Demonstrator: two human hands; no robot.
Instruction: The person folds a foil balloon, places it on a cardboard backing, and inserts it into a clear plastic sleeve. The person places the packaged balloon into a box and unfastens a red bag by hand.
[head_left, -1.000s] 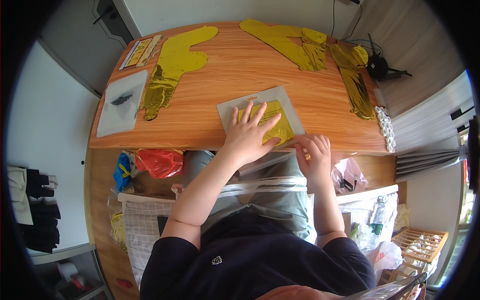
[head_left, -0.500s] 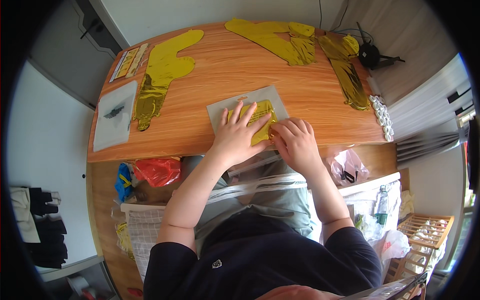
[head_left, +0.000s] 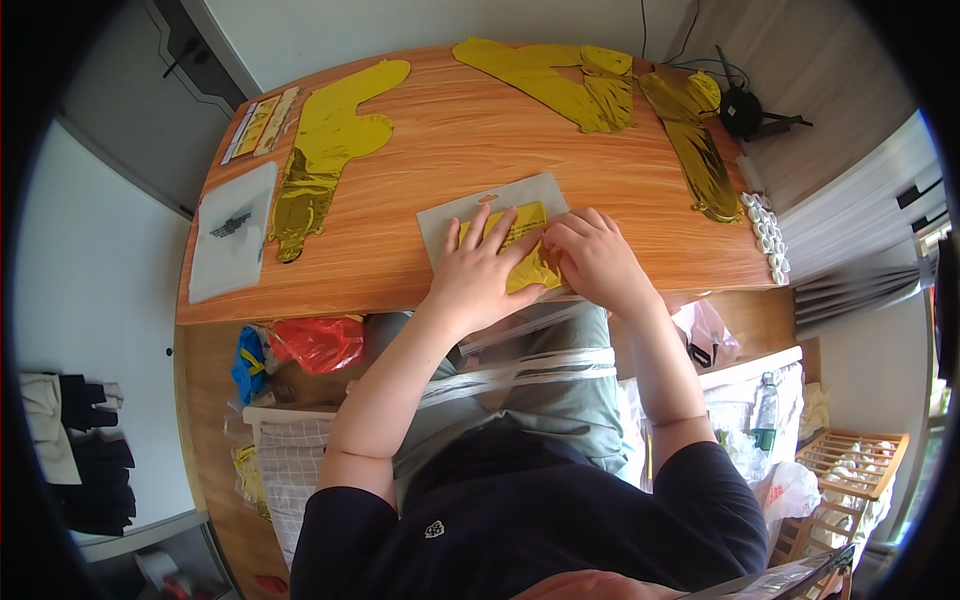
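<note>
Folded gold foil balloon (head_left: 528,262) lies on a flat grey-white plastic packet (head_left: 492,208) at the near edge of the orange wooden table (head_left: 440,130), straight in front of the person. Packet's long axis runs left to right, tilted so the right end sits farther away; small hang hole on its far edge. The gold piece runs from the packet's middle toward the near right corner; its exact outline is hidden under the hands.

Left hand (head_left: 478,278): flat, fingers spread and pointing away from the body, palm pressing on the left part of the gold foil and packet. Not gripping.

Right hand (head_left: 597,260): fingers curled, knuckles up, resting on the right end of the foil, touching the left hand's fingers. Cannot tell if it pinches the foil.

Hands are side by side, with the foil beneath and between them.

Elsewhere on the table: long gold foil balloon (head_left: 325,150) at far left, white plastic bag (head_left: 232,232) beside it, more crumpled gold foil shapes (head_left: 560,75) at far right. Red plastic bag (head_left: 318,342) below the table edge.
</note>
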